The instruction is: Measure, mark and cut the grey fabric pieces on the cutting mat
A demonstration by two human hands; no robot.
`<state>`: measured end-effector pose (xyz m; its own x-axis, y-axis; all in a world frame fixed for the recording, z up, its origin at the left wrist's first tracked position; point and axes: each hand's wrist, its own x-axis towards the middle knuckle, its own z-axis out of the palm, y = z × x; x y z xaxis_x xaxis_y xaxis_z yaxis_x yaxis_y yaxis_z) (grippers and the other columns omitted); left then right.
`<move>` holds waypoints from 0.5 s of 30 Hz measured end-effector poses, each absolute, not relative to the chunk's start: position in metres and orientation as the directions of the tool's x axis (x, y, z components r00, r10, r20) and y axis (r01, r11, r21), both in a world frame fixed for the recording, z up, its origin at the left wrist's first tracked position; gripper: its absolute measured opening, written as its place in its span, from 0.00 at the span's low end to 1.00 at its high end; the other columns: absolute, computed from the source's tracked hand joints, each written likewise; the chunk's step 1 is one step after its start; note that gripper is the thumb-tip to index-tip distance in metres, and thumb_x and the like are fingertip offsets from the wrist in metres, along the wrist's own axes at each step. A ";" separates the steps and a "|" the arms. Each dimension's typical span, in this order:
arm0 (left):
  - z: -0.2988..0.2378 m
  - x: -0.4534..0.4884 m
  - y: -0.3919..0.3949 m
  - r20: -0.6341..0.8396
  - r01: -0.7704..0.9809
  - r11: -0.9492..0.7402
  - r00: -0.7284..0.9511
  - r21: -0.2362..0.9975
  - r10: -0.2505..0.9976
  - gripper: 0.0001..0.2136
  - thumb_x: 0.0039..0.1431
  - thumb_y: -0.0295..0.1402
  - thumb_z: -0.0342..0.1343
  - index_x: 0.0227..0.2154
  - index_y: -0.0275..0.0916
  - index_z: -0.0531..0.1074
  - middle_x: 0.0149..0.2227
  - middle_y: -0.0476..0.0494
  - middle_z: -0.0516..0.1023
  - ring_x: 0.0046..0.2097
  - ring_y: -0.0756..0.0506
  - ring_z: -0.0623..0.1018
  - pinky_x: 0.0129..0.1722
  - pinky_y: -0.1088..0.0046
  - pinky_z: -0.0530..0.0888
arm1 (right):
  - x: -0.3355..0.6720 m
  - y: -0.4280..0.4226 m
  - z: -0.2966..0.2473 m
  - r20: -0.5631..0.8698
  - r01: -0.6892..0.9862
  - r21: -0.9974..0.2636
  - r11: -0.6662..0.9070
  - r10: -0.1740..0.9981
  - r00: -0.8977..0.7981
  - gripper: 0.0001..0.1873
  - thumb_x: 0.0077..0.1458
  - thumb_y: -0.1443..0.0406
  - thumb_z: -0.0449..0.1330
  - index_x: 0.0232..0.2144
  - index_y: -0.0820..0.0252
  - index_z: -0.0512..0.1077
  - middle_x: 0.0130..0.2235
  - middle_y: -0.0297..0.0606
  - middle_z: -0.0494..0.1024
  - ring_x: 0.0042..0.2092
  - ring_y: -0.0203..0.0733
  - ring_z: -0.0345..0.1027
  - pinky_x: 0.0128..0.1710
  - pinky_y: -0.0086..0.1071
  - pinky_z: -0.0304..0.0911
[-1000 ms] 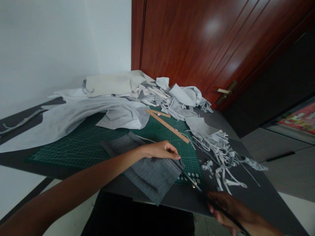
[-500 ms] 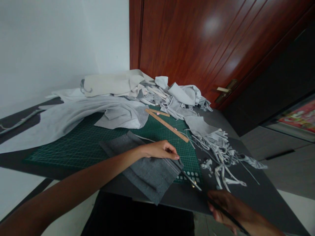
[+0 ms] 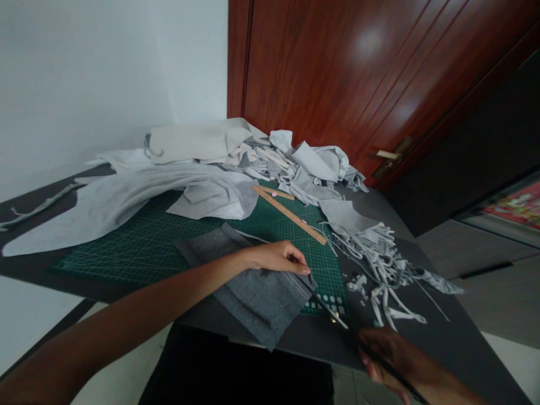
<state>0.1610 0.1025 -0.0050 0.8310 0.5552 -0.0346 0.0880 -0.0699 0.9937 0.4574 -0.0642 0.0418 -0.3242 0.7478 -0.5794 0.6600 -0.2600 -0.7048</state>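
A dark grey piece of fabric (image 3: 253, 289) lies across the near right part of a green cutting mat (image 3: 147, 247). My left hand (image 3: 276, 257) rests on the fabric's right edge, fingers pinched together on that edge. My right hand (image 3: 390, 354) is at the table's front edge, closed round the dark handles of a pair of scissors (image 3: 337, 318). The blades point up and left to the fabric's right corner, just below my left fingertips.
A wooden ruler (image 3: 291, 215) lies slanted on the mat's far right. Pale grey cloth (image 3: 139, 191) is heaped at the back, and cut strips and scraps (image 3: 383, 270) litter the dark table on the right. A red-brown door (image 3: 358, 84) stands behind.
Almost nothing differs: both hands, the fabric and the scissors stay where they were. Only the camera's view shifts slightly.
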 end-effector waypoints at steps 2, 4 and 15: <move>-0.006 0.161 0.102 -0.030 0.083 -0.070 0.833 0.994 0.552 0.18 0.53 0.50 0.69 0.31 0.38 0.82 0.29 0.51 0.78 0.31 0.51 0.72 0.33 0.75 0.65 | 0.458 -0.065 0.039 -0.584 0.655 -0.705 -0.272 0.747 -0.318 0.32 0.47 0.35 0.63 0.28 0.58 0.73 0.25 0.33 0.67 0.28 0.36 0.60 0.25 0.25 0.59; -0.006 0.162 0.103 -0.021 0.074 -0.075 0.836 0.994 0.549 0.18 0.53 0.50 0.69 0.30 0.38 0.82 0.29 0.51 0.78 0.31 0.51 0.72 0.34 0.75 0.66 | 0.460 -0.066 0.035 -0.586 0.647 -0.704 -0.291 0.753 -0.300 0.32 0.47 0.35 0.63 0.29 0.58 0.73 0.25 0.33 0.67 0.28 0.36 0.60 0.24 0.25 0.59; -0.009 0.163 0.103 -0.005 0.062 -0.083 0.832 0.995 0.555 0.18 0.53 0.50 0.69 0.31 0.38 0.82 0.28 0.51 0.78 0.31 0.51 0.72 0.34 0.75 0.65 | 0.459 -0.066 0.028 -0.618 0.654 -0.695 -0.299 0.714 -0.330 0.30 0.51 0.38 0.63 0.27 0.59 0.66 0.24 0.28 0.65 0.21 0.27 0.51 0.18 0.23 0.49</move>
<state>0.1627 0.1034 -0.0088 0.8315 0.5554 -0.0052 0.0615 -0.0829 0.9947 0.4591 -0.0658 0.0284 -0.3295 0.7140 -0.6177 0.6538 -0.2994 -0.6949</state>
